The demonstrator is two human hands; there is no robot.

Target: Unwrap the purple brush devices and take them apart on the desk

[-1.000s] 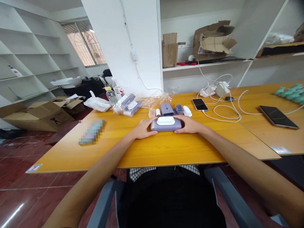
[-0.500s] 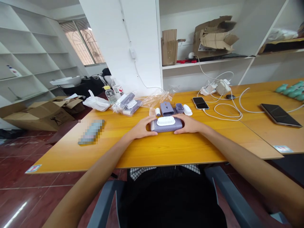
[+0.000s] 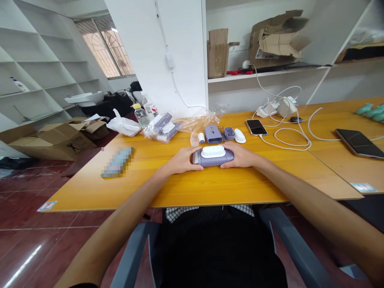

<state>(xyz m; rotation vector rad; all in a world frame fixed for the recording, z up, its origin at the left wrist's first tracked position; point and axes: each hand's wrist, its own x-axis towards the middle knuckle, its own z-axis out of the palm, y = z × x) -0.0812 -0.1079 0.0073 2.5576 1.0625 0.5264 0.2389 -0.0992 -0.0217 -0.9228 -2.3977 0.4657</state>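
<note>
A purple-grey plastic case [image 3: 213, 161] with small perforations along its near side lies on the table in front of me. On top of it sits a white bristle brush [image 3: 213, 151], bristles facing up. My left hand [image 3: 183, 161] curls around the case's left end, thumb on the near side. Around the right end my right hand [image 3: 238, 155] closes in the same way. Just behind are a purple holder [image 3: 213, 135], a small white roller [image 3: 201, 138], a clear pinkish cup [image 3: 194, 139], a small purple tray [image 3: 229, 133] and a white oval piece [image 3: 239, 136].
Plastic-wrapped purple parts [image 3: 165, 130], bottles [image 3: 141, 115] and a white bag [image 3: 123, 124] stand at the back left. A pixelated item [image 3: 118, 162] lies left. To the right are a phone [image 3: 256, 127] with a white cable [image 3: 292, 149], chargers [image 3: 285, 107] and a tablet [image 3: 360, 143].
The view has shifted slightly, so the table scene sits a little differently in the frame. Both hands keep their hold on the case, which stays in nearly the same place.
</note>
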